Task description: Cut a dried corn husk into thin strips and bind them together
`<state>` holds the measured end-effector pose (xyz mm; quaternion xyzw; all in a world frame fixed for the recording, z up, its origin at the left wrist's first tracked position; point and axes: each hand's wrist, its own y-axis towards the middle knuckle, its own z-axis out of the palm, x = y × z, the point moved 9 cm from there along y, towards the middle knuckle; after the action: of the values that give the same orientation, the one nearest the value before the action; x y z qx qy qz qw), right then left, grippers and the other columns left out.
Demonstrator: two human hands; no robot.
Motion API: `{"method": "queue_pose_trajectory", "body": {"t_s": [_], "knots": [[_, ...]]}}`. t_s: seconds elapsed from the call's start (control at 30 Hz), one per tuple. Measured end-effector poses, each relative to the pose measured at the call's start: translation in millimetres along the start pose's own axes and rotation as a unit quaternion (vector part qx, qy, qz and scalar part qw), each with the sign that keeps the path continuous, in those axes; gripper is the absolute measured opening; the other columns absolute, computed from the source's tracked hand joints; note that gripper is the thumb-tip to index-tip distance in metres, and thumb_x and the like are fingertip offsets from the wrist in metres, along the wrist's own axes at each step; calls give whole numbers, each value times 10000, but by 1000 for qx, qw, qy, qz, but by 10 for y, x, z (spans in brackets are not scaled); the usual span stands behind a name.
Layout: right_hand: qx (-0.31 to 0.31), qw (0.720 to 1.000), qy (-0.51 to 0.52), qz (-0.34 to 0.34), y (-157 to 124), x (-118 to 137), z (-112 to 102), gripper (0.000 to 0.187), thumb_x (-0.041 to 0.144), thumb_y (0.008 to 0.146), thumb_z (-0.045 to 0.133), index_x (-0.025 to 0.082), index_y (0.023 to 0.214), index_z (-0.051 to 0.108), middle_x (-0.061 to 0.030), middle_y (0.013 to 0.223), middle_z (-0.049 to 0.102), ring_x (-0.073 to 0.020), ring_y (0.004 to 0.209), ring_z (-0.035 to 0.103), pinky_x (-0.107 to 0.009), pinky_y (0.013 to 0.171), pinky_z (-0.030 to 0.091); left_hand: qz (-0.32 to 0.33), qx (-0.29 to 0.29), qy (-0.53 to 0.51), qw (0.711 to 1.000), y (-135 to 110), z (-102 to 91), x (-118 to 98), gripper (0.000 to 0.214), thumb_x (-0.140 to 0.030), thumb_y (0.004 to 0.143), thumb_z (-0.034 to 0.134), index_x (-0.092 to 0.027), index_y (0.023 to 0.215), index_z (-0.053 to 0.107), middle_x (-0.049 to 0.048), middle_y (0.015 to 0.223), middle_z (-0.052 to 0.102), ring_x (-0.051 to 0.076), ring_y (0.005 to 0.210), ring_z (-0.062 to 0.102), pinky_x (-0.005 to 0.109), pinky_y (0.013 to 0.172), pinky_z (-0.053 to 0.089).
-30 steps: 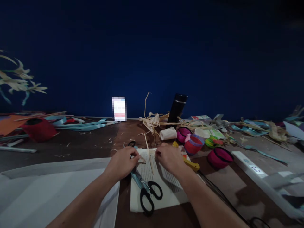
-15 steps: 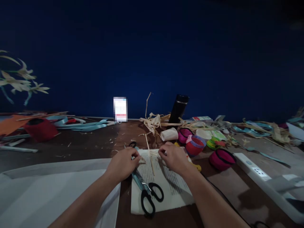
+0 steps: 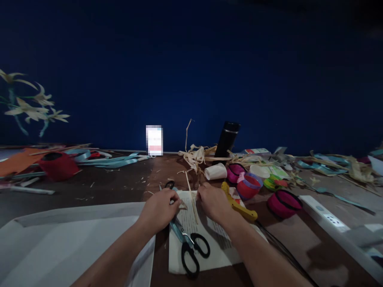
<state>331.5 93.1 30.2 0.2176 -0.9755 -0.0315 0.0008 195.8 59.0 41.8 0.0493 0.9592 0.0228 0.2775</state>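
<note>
My left hand (image 3: 158, 209) and my right hand (image 3: 213, 202) rest close together over a printed book page (image 3: 209, 239) on the brown table. Both have their fingers curled in a pinch around thin pale straw strips (image 3: 191, 193) that cross between them. A long strip runs away from me over the page. Black-handled scissors (image 3: 190, 245) lie on the page just below my left hand, blades under its fingers. A yellow glue gun (image 3: 239, 205) lies right of my right hand.
A large white sheet (image 3: 66, 243) covers the near left. Coloured tape rolls (image 3: 249, 185), a white cup (image 3: 216, 172), a black flask (image 3: 226, 139) and a straw heap (image 3: 196, 153) stand behind. A white power strip (image 3: 326, 217) lies right. Blue ribbons (image 3: 110, 159) and a red roll (image 3: 58, 165) sit left.
My right hand has drawn slightly closer to my left hand over the page, uncovering more of the yellow glue gun. The view has shifted a little.
</note>
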Motion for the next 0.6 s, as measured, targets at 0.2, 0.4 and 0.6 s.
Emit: {"method": "queue_pose_trajectory", "body": {"t_s": [0.2,0.4,0.6], "knots": [[2,999,36,31,-17,-51,-9,246,217,881,344,152,924,577,-113,989,591,-206,783,603,-290,646,391,-1,0,-3,1000,-5,10,18,149,-294,770,505,-227,702,618,16,820,625,172,782,573,254,671,353],[-62,981,183,-2,-132,-83,-284,169,249,854,427,171,828,574,-46,892,580,-153,788,556,-252,688,381,11,-7,-23,1000,12,21,26,170,-296,774,497,-228,683,623,12,798,626,161,762,562,249,663,343],[166,869,428,-187,-509,359,-370,177,312,802,549,148,819,615,-3,781,576,-89,655,510,-166,584,390,1,-10,-49,999,29,13,67,129,-272,744,520,-224,692,628,3,789,639,155,760,561,247,686,354]]}}
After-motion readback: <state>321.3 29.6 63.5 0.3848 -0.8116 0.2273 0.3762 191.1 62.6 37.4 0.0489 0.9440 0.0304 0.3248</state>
